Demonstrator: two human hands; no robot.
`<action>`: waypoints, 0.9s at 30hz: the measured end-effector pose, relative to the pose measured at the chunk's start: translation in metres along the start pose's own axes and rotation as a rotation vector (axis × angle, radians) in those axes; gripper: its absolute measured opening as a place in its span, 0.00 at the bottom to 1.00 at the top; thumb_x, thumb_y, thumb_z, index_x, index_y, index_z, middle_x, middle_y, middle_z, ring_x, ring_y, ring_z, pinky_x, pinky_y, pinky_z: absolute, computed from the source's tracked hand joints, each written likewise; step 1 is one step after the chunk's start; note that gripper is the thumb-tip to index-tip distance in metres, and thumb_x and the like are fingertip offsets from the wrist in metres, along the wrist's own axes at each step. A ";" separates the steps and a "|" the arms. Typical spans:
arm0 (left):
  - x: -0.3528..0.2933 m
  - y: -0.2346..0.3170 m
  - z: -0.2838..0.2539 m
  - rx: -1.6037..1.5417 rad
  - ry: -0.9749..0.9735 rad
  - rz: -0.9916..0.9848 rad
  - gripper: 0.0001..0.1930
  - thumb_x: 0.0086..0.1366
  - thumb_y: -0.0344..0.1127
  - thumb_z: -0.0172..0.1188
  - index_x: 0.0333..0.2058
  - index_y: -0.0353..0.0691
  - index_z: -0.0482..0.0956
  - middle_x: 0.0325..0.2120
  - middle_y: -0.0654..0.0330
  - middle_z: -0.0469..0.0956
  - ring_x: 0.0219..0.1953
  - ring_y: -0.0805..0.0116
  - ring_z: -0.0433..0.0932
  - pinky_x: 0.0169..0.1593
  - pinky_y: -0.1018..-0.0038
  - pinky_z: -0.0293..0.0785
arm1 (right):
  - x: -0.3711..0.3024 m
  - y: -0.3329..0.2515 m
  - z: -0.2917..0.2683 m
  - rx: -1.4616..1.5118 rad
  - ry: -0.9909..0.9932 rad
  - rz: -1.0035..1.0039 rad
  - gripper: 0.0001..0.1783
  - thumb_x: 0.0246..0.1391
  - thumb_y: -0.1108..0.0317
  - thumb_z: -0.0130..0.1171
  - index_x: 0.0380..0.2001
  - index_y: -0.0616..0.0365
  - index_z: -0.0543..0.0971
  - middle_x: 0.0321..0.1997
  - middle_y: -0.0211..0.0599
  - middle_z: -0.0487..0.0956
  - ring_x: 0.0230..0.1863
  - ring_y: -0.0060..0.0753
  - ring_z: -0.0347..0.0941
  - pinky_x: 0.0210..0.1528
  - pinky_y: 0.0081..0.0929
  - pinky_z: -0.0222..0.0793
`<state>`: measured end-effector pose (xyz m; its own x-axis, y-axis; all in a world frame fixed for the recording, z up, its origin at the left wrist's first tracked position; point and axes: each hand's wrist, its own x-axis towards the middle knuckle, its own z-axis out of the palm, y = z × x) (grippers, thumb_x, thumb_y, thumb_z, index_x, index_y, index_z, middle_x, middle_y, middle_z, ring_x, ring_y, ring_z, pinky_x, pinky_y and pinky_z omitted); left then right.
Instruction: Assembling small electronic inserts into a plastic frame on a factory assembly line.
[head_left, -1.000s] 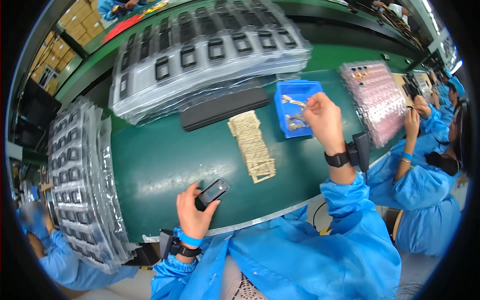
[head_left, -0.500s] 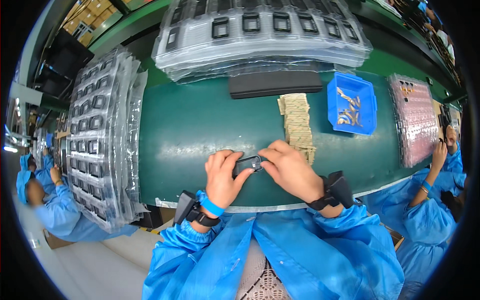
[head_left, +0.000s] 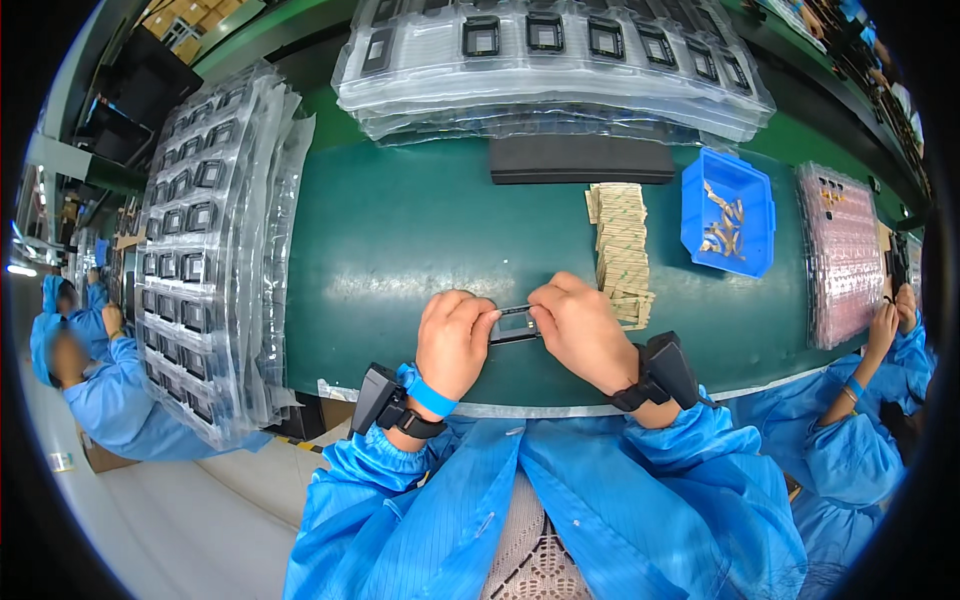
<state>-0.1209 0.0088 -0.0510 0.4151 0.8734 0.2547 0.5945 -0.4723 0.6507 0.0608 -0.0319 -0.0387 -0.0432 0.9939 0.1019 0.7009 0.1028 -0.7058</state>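
- Left hand (head_left: 453, 345) is gripping the left end of a small black frame (head_left: 510, 337), thumb and fingers closing on it.
- Right hand (head_left: 585, 335) is pinching the right end; fingers are hiding whether a small part is in there too.
- Frame is sitting between both hands, near the worktop's front edge; can't tell if it's touching the surface.
- Progress: this one piece is being worked on, apparently not finished, since both hands are holding it.
- Left over: loose small parts (head_left: 725, 228) are lying in the blue bin (head_left: 760, 215); pale strips (head_left: 622, 250) are lying in an overlapping row just beside the right hand.
- More frames are filling the back tray stack (head_left: 450, 95) and the left tray stack (head_left: 270, 250); can't tell which are done.
- Green worktop (head_left: 400, 230) is reflecting light; a long black case (head_left: 580, 160) is lying before the back trays, a pink tray (head_left: 845, 260) is lying right of the bin.
- Room: co-workers in blue are sitting at left (head_left: 120, 400) and right (head_left: 860, 440); cardboard boxes (head_left: 195, 25) are standing at far left.
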 end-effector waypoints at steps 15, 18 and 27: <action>0.007 -0.001 -0.007 0.001 -0.043 0.037 0.01 0.56 0.28 0.63 0.28 0.38 0.81 0.27 0.55 0.76 0.33 0.52 0.73 0.39 0.61 0.70 | 0.013 0.000 -0.011 -0.214 -0.128 -0.189 0.04 0.51 0.71 0.59 0.27 0.59 0.76 0.30 0.43 0.73 0.32 0.50 0.74 0.35 0.41 0.72; 0.006 -0.006 -0.003 -0.156 0.019 -0.012 0.04 0.60 0.28 0.60 0.34 0.37 0.80 0.28 0.52 0.76 0.33 0.52 0.75 0.38 0.63 0.72 | 0.015 0.002 -0.014 -0.194 -0.207 -0.140 0.05 0.54 0.70 0.56 0.28 0.61 0.74 0.28 0.46 0.74 0.33 0.53 0.74 0.37 0.44 0.71; -0.002 -0.018 0.001 -0.169 0.136 -0.099 0.08 0.62 0.33 0.61 0.39 0.37 0.80 0.24 0.56 0.74 0.24 0.61 0.75 0.29 0.68 0.71 | 0.127 -0.047 -0.091 0.112 0.267 0.021 0.08 0.51 0.68 0.57 0.26 0.63 0.76 0.22 0.52 0.78 0.27 0.55 0.77 0.31 0.43 0.72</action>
<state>-0.1321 0.0157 -0.0641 0.2571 0.9278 0.2702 0.4990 -0.3669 0.7851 0.0872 0.0856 0.0717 0.1699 0.9514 0.2567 0.6162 0.1007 -0.7812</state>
